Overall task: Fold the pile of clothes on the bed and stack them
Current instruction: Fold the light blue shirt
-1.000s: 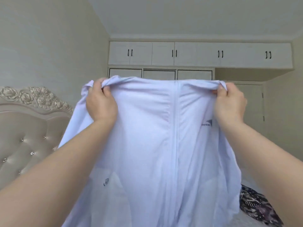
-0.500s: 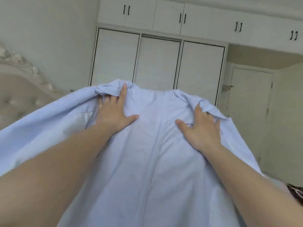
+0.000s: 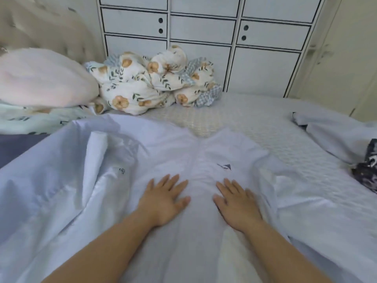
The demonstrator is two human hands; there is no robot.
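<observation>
Pale-blue thin zip-front jacket (image 3: 183,152), held aloft a second ago, now spread on pale quilted bed (image 3: 275,123); left hand (image 3: 165,201) and right hand (image 3: 236,205) flat on it, fingers straight.

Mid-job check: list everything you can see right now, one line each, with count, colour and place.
jacket: one, pale blue, spread flat on the bed, nearest
bed: one, pale quilted cover
floral bundle: one, cream with orange flowers, far side by the cabinet
pillow: one, pinkish white, far left
headboard: one, beige tufted, top left
cabinet: one, white, behind the bed
dark patterned cloth: one, right edge
left hand: flat on the jacket
right hand: flat on the jacket
</observation>
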